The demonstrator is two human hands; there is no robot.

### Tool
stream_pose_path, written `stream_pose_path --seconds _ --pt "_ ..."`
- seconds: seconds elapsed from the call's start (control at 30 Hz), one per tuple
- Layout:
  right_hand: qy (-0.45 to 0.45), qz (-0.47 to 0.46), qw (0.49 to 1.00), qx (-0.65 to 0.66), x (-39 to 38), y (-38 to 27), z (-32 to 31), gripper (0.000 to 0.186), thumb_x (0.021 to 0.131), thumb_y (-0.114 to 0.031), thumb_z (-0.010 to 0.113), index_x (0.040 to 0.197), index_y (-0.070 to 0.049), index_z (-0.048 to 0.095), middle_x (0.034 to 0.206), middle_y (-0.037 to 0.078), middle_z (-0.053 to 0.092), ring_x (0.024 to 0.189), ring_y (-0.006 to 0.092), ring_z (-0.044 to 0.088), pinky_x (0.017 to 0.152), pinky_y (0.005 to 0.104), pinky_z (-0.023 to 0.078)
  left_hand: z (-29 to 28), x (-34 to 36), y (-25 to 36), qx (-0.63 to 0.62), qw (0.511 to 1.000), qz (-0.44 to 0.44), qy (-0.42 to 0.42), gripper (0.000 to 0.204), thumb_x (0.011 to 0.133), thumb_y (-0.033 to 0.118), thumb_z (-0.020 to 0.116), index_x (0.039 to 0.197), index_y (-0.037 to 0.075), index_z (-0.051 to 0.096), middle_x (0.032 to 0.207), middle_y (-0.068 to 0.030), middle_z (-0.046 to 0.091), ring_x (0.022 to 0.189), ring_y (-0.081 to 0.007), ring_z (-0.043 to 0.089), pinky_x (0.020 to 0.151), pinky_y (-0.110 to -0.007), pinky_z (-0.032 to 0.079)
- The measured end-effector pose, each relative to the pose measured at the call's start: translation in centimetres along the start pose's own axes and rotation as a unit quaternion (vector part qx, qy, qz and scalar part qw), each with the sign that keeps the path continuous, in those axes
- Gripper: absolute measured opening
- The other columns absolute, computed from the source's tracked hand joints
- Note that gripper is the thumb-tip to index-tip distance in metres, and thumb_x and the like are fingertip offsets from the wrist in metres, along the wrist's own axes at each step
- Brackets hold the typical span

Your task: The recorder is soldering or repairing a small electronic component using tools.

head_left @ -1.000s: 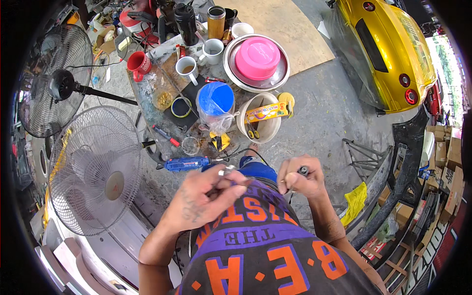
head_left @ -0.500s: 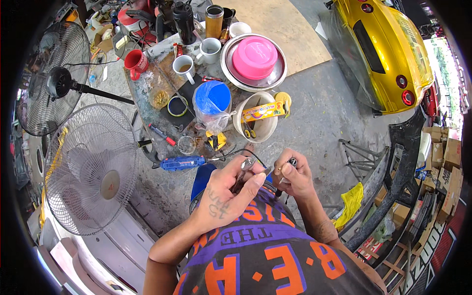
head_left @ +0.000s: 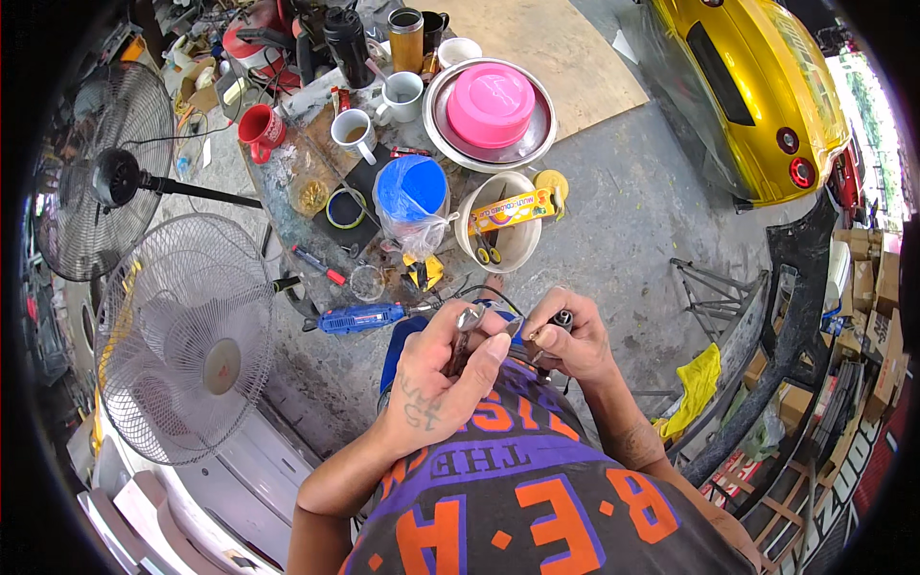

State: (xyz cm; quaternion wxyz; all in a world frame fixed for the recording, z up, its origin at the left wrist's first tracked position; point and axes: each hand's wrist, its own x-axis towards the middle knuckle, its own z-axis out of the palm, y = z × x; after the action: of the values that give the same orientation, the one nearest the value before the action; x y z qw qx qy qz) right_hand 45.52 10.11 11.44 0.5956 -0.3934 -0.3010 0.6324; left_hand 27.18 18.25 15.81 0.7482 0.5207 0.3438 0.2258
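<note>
My left hand (head_left: 441, 379) is closed on a small shiny metal piece (head_left: 469, 316) above my lap. Beside it, my right hand (head_left: 573, 343) grips a slim dark handpiece with a metal tip (head_left: 562, 321), pointed toward the left hand's piece. A black cable runs down to the right hand from the blue rotary tool (head_left: 361, 318), which lies on the near edge of the cluttered table (head_left: 292, 182). Just beyond my hands is a white bucket (head_left: 515, 249) with scissors (head_left: 485, 251) and a yellow box (head_left: 511, 211) in it.
The table holds mugs (head_left: 352, 129), tumblers, a blue bagged container (head_left: 412, 184) and a steel tray with a pink bowl (head_left: 489, 105). Two fans (head_left: 182, 340) stand left. A yellow car body (head_left: 752, 81), black bumper part (head_left: 800, 244), metal stand and cardboard boxes (head_left: 862, 287) are right.
My left hand has risen and moved toward my right hand, which shifted slightly up and left. Both keep their grip, now close together.
</note>
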Motion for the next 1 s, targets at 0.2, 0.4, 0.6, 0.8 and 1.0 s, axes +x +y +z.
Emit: stream_pose_path --seconds 0.2,0.4,0.6,0.8,1.0 --pt "0.003 -0.015 0.994 -0.112 0.4 -1.2 0.8 0.014 0.09 -0.016 0.066 0.094 -0.002 0.064 0.08 0.002 0.063 0.065 0.0049 0.052 0.058 0.0208 0.039 -0.2 -0.1 0.1 -0.011 1.0 -0.012 -0.004 0.01 0.094 0.01 0.058 0.099 0.002 0.054 0.062 0.0042 0.052 0.055 0.0001 0.043 0.049 -0.019 0.035" --pt "0.014 0.026 0.996 -0.085 0.3 -1.0 0.5 0.013 0.089 -0.014 0.067 0.093 -0.002 0.064 0.084 0.002 0.064 0.071 0.0067 0.055 0.063 0.0218 0.042 -0.5 0.0 0.4 -0.033 0.999 -0.025 0.001 0.012 0.092 0.005 0.057 0.102 0.0 0.053 0.065 0.0009 0.053 0.053 -0.0044 0.046 0.049 -0.02 0.036" --pt "0.014 0.022 0.996 -0.083 0.8 -0.9 0.9 0.013 0.089 -0.014 0.067 0.094 -0.002 0.064 0.086 0.002 0.065 0.077 0.0076 0.057 0.067 0.022 0.044 -0.8 0.4 1.0 -0.011 0.999 -0.048 0.013 0.023 0.083 0.003 0.07 0.1 -0.001 0.055 0.063 0.0025 0.056 0.052 -0.0016 0.046 0.047 -0.018 0.033" --pt "0.006 0.025 0.996 -0.088 1.1 -0.8 1.0 0.014 0.09 -0.015 0.067 0.094 -0.002 0.066 0.088 0.003 0.066 0.078 0.0077 0.058 0.07 0.0229 0.044 -1.1 0.3 0.8 -0.022 0.998 -0.053 0.041 0.022 0.082 0.004 0.074 0.1 -0.002 0.062 0.062 0.0096 0.053 0.055 0.0029 0.041 0.05 -0.016 0.031" --pt "0.02 0.087 0.995 -0.042 0.8 -0.9 0.1 0.017 0.09 -0.017 0.067 0.096 -0.001 0.066 0.082 0.003 0.066 0.076 0.008 0.059 0.068 0.0227 0.045 -2.4 0.1 0.9 0.034 0.994 -0.035 0.101 0.027 0.079 0.0 0.074 0.104 -0.003 0.065 0.063 0.0097 0.054 0.056 0.003 0.041 0.05 -0.016 0.029"
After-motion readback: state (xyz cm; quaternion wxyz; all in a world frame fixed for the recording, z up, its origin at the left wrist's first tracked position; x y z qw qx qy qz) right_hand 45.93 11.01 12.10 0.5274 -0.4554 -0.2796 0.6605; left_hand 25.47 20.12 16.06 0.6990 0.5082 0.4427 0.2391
